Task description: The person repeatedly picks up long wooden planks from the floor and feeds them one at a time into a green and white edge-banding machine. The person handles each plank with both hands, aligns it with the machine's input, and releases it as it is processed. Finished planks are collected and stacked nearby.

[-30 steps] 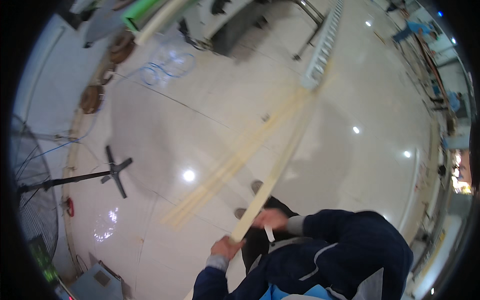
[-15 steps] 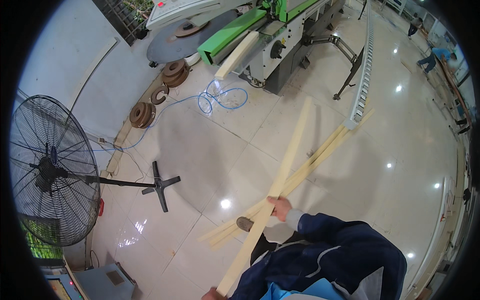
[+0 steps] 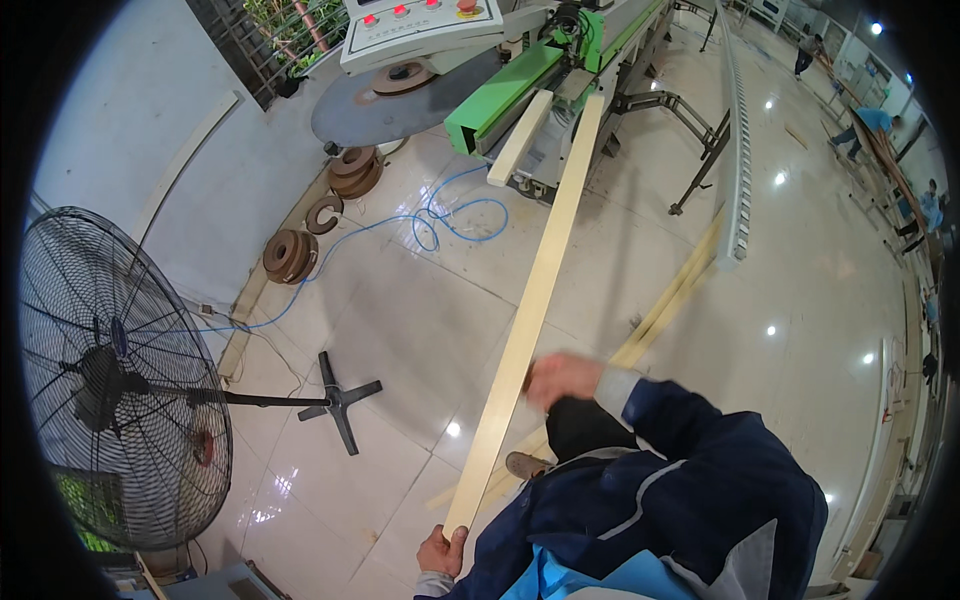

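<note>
A long pale wooden strip slants across the view, its far end lying over the infeed of a green and white machine. My left hand is closed round the strip's near end, thumb on top. Beside the strip's right edge, about midway along the near half, is my right hand. Motion blurs its fingers, and whether they touch the strip cannot be made out. A second pale wooden piece sticks out of the machine, left of the strip's far end.
More wooden strips lie on the floor beneath a roller rail. A pedestal fan stands left, its cross-shaped base on the tiles. A blue hose coils near brown rings. A control panel overhangs. People work far right.
The strip has moved forward and up to the machine. My left hand has come forward with its near end. My right hand has shifted from its grip on the strip to beside its edge.
</note>
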Motion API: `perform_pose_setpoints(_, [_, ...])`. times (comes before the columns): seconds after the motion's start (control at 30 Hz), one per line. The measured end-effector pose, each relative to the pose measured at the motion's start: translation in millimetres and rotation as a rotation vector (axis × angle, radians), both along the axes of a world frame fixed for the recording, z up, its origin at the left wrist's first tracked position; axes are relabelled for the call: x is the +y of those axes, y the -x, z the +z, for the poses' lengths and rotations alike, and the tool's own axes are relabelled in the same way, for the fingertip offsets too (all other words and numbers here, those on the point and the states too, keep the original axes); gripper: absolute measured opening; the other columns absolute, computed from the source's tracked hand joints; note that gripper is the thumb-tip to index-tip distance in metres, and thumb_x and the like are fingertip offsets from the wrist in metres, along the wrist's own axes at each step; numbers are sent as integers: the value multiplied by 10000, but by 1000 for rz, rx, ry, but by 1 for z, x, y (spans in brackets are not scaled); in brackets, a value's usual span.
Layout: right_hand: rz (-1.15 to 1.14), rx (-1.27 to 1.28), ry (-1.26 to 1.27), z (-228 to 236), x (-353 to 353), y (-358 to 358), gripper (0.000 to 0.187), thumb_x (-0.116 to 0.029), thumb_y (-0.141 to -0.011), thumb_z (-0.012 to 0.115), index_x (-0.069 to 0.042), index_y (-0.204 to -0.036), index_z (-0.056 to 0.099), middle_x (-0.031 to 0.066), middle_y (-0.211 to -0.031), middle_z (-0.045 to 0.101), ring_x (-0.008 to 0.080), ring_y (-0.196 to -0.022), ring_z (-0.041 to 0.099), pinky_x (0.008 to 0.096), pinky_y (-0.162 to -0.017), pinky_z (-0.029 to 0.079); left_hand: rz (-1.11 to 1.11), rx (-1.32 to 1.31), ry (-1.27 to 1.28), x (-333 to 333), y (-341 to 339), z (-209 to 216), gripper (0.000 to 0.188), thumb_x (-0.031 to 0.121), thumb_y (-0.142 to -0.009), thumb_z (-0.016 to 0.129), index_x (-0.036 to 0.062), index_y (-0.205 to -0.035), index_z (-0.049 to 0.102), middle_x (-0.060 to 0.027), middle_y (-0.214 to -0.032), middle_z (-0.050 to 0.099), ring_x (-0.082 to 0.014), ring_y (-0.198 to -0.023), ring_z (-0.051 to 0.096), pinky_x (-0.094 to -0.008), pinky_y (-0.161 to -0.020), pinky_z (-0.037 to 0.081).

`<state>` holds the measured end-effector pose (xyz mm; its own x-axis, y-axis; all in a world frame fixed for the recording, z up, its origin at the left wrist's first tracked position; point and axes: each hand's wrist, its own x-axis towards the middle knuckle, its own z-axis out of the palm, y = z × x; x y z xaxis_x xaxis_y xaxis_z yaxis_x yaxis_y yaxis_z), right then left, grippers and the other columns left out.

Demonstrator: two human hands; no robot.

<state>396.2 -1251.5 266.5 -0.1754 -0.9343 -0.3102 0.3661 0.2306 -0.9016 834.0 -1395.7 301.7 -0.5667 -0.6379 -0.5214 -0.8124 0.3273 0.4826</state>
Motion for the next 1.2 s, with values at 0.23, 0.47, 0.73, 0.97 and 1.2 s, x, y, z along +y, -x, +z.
perform_pose_setpoints(0.23, [-1183, 1115, -389, -30, -125, 276, 348, -251, -949, 561, 0, -1188, 592, 175, -945, 660, 310, -895, 637, 410, -810, 519, 27, 116, 84, -69, 56, -1, 532, 566, -851, 635, 38, -792, 604, -94, -557, 565, -270, -548, 573, -388, -528, 449])
perform_pose_setpoints(0.47, [-920, 1002, -433, 4, -209, 387, 716, -559, -790, 656, 38, -1180, 600, 232, -1176, 638, 362, -1116, 605, 392, -949, 482, -24, 86, 134, -126, 79, -1, 374, 352, -908, 639, -5, -1016, 645, -157, -804, 687, -247, -683, 627, -371, -622, 492])
perform_pose_setpoints(0.73, [-1063, 1017, -552, 0, -194, 368, 709, -315, -827, 586, -35, -1439, 362, 256, -1126, 641, 401, -1086, 598, 435, -922, 481, 106, 37, -17, -205, 38, -29, 322, 244, -926, 661, -70, -992, 625, -100, -776, 651, -138, -694, 564, -320, -594, 469])
perform_pose_setpoints(0.97, [-1279, 212, -62, -8, -147, 343, 544, -343, -979, 492, -46, -1432, 437, 222, -1338, 541, 281, -1195, 545, 330, -1012, 413, 26, 132, 69, -268, 32, -43, 363, 290, -913, 695, -64, -935, 619, -41, -621, 584, -99, -566, 472, -310, -460, 386])
perform_pose_setpoints(1.2, [-1327, 575, -392, -4, -183, 341, 627, -454, -1011, 397, 11, -1431, 407, 248, -1377, 515, 360, -1283, 486, 387, -1058, 378, -200, 18, 134, -322, 57, -44, 459, 408, -901, 694, -46, -913, 627, -86, -605, 603, -185, -568, 497, -377, -509, 425])
